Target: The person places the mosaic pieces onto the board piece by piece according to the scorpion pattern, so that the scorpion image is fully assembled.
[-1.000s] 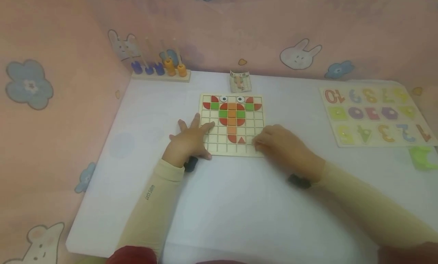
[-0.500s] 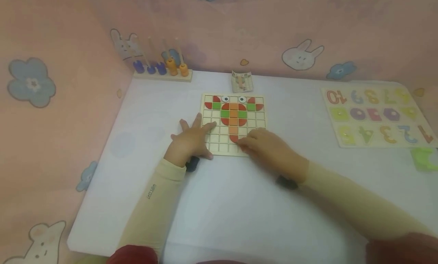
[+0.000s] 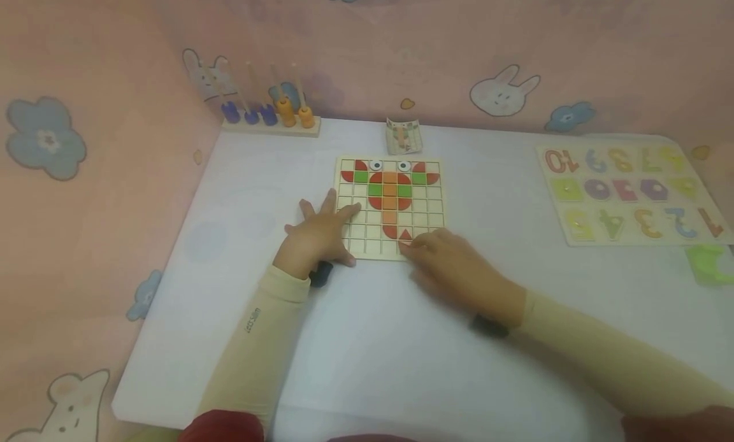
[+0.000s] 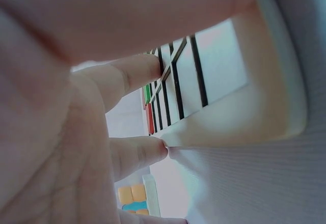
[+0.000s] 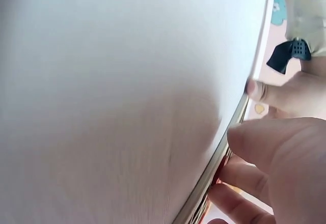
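A wooden grid board (image 3: 357,246) lies on the table with red, green and orange tiles and two eye pieces forming a figure. My left hand (image 3: 315,235), fingers spread, rests over its left edge; in the left wrist view its fingertips (image 4: 153,152) touch the rim and the grid. At the board's lower right, my right hand (image 3: 459,263) touches the grid with its fingertips, just below a red triangle tile (image 3: 405,234). In the right wrist view the thumb stands apart from the fingers, and red shows beside a fingertip (image 5: 220,192). Those fingers partly hide the lower cells.
Behind the board stands a small creased picture card (image 3: 404,137). A bead abacus (image 3: 272,128) is at the back left. To the right lies a number and shape puzzle board (image 3: 627,197), with a green piece (image 3: 710,265) near its lower corner. A patterned wall borders the table.
My right hand moves left onto the board and covers the triangle, then draws slightly back toward me, leaving the triangle in sight again. My left hand stays in place.
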A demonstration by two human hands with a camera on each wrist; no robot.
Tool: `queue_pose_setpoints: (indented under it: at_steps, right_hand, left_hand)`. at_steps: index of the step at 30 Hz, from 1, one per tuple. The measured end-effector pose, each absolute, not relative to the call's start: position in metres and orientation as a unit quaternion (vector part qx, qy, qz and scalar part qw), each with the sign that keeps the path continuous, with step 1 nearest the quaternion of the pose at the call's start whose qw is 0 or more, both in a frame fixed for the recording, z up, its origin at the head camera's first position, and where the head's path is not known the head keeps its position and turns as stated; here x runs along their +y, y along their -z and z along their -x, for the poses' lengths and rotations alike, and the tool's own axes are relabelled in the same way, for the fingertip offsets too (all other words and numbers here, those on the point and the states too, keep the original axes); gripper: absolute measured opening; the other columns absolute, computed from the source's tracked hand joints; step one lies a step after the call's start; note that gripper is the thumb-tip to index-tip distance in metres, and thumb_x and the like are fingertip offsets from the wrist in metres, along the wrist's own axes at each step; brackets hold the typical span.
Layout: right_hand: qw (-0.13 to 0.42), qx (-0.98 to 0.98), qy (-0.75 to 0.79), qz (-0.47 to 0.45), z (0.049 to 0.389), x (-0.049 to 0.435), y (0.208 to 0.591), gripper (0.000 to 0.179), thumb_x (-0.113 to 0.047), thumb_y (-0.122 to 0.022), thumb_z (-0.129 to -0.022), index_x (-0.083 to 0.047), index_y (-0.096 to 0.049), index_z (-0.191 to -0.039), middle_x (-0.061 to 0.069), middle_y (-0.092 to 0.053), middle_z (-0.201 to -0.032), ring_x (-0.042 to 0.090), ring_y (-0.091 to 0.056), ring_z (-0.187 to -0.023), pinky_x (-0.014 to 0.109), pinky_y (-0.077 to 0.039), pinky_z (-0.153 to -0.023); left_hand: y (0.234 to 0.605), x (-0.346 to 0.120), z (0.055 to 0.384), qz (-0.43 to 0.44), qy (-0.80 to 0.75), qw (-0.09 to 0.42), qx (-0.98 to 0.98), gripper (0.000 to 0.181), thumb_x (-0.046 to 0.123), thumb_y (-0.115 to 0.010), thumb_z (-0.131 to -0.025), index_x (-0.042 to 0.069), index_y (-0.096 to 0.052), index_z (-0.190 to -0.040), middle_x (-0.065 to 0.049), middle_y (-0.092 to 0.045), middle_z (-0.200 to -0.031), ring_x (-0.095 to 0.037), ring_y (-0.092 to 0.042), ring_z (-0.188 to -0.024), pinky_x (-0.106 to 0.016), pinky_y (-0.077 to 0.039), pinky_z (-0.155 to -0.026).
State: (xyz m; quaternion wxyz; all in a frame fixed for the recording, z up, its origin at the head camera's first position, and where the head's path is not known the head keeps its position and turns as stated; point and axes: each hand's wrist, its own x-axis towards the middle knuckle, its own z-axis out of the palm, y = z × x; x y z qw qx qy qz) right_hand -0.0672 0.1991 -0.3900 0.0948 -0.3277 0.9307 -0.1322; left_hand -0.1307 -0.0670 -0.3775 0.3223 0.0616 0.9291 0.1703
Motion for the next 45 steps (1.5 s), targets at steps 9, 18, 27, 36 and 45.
queue_pose_setpoints:
  at_steps: [9,18,27,36,45]
  right_hand:
    - [0.086,0.936,0.098,0.328,0.065,0.197,0.393,0.052,-0.034,-0.076,-0.099,-0.011,-0.067,-0.145,0.005,-0.068,-0.130,0.028,-0.057,-0.120,0.045,-0.051,-0.098]
    - [0.076,0.931,0.101,0.343,0.069,0.199,0.389,0.047,-0.030,-0.075,-0.100,-0.008,-0.069,-0.141,0.007,-0.068,-0.127,0.030,-0.058,-0.118,0.047,-0.051,-0.098]
    - [0.083,0.936,0.114,0.322,0.076,0.198,0.389,0.039,-0.026,-0.073,-0.100,-0.011,-0.072,-0.135,0.005,-0.071,-0.123,0.030,-0.060,-0.118,0.047,-0.051,-0.101]
    - [0.066,0.957,0.164,0.230,0.078,0.214,0.369,0.034,-0.019,-0.069,-0.101,-0.008,-0.071,-0.134,0.010,-0.068,-0.132,0.033,-0.054,-0.128,0.052,-0.042,-0.112]
    - [0.089,0.937,0.129,0.313,0.060,0.200,0.388,0.045,-0.032,-0.071,-0.102,-0.011,-0.069,-0.141,0.005,-0.067,-0.141,0.030,-0.057,-0.124,0.049,-0.050,-0.102]
  left_hand:
    - [0.380,-0.067,0.131,-0.061,-0.173,0.321,0.929,0.117,0.033,-0.099,-0.074,0.041,-0.030,-0.168,-0.009,0.011,-0.178,-0.060,0.013,-0.153,-0.090,-0.012,-0.106]
    - [0.380,-0.068,0.132,-0.060,-0.175,0.321,0.929,0.117,0.032,-0.098,-0.074,0.040,-0.029,-0.168,-0.009,0.011,-0.178,-0.060,0.014,-0.153,-0.090,-0.012,-0.106]
    - [0.383,-0.070,0.133,-0.061,-0.179,0.318,0.929,0.117,0.033,-0.099,-0.073,0.041,-0.030,-0.168,-0.009,0.011,-0.178,-0.060,0.014,-0.153,-0.090,-0.012,-0.106]
    - [0.385,-0.068,0.130,-0.061,-0.177,0.319,0.929,0.117,0.034,-0.099,-0.073,0.042,-0.030,-0.168,-0.008,0.012,-0.178,-0.059,0.014,-0.154,-0.090,-0.011,-0.107]
    - [0.385,-0.069,0.132,-0.066,-0.172,0.319,0.930,0.120,0.035,-0.099,-0.073,0.042,-0.027,-0.168,-0.009,0.013,-0.177,-0.060,0.014,-0.153,-0.090,-0.012,-0.105]
